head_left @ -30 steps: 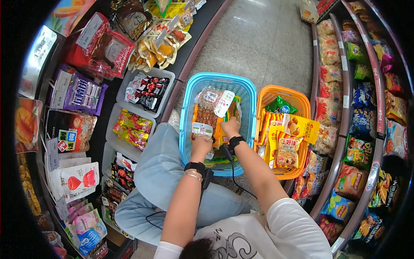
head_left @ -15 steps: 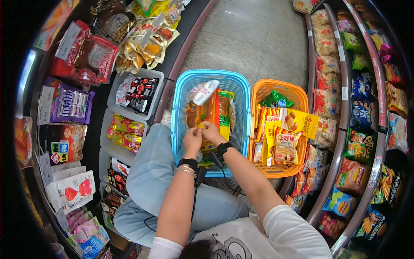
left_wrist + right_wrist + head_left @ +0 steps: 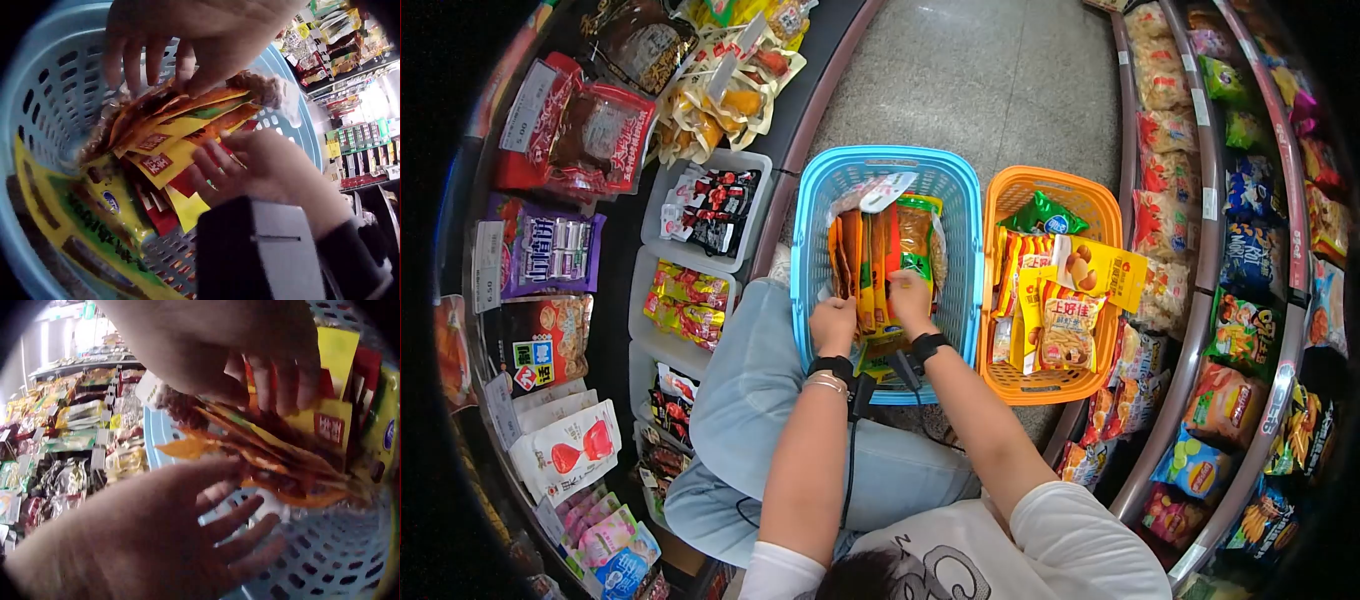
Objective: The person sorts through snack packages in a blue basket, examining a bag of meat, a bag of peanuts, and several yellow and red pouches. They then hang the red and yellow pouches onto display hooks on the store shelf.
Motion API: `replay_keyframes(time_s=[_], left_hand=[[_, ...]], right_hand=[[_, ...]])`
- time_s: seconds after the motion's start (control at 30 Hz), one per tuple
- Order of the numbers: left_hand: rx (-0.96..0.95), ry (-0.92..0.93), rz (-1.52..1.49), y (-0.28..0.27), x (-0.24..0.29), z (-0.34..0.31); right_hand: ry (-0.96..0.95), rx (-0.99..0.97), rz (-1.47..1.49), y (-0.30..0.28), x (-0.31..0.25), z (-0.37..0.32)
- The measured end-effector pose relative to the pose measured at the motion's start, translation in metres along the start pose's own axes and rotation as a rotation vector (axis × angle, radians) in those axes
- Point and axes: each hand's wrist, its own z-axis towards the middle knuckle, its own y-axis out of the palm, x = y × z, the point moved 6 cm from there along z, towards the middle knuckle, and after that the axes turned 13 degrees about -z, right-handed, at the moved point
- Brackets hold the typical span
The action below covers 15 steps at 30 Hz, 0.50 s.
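Several flat orange, red and yellow snack packets (image 3: 868,255) stand on edge, side by side, in a blue plastic basket (image 3: 887,153). My left hand (image 3: 833,326) is at their left side, its fingers (image 3: 155,61) extended and slightly spread against the row. On the other side, my right hand (image 3: 911,298) rests its fingers (image 3: 284,384) along the yellow packets. The row lies between both hands. A clear pack with a white label (image 3: 890,190) leans at the far end. Beside the row is a green-and-yellow pack (image 3: 917,228).
An orange basket (image 3: 1050,393) of snacks, with a yellow bag (image 3: 1100,283) on top, stands right of the blue one. Shelves of bagged snacks (image 3: 1165,190) line the right. Grey bins (image 3: 705,250) and hanging packets (image 3: 585,135) are on the left. A grey floor (image 3: 960,80) stretches ahead.
The packets, lying flatter before, now stand on edge in a row. The white-labelled pack has tipped toward the far end. My hands came together, then moved apart to either side of the row.
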Motion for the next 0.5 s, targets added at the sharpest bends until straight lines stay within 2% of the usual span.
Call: replay_keyframes(time_s=[0.03,0.13,0.2,0.3,0.37,0.43,0.5], left_hand=[[-0.030,-0.012,-0.014,0.002,0.001,0.000],[-0.095,-0.031,-0.034,0.006,-0.001,0.001],[-0.101,-0.023,-0.028,0.010,-0.003,0.002],[-0.135,-0.009,-0.035,0.019,-0.015,0.006],[-0.175,-0.066,-0.109,0.033,-0.036,0.019],[-0.192,-0.092,-0.167,0.039,-0.042,0.022],[-0.176,-0.085,-0.208,0.042,-0.046,0.023]], right_hand=[[0.039,0.134,-0.151,-0.020,0.002,0.003],[0.414,0.155,-0.346,-0.038,0.023,0.008],[0.468,-0.013,-0.050,-0.007,0.067,0.021],[0.533,-0.199,0.196,0.010,0.081,0.022],[0.466,-0.199,0.091,0.011,0.078,0.020],[0.285,-0.092,-0.220,0.010,0.070,0.018],[0.173,-0.040,-0.201,0.010,0.053,0.011]])
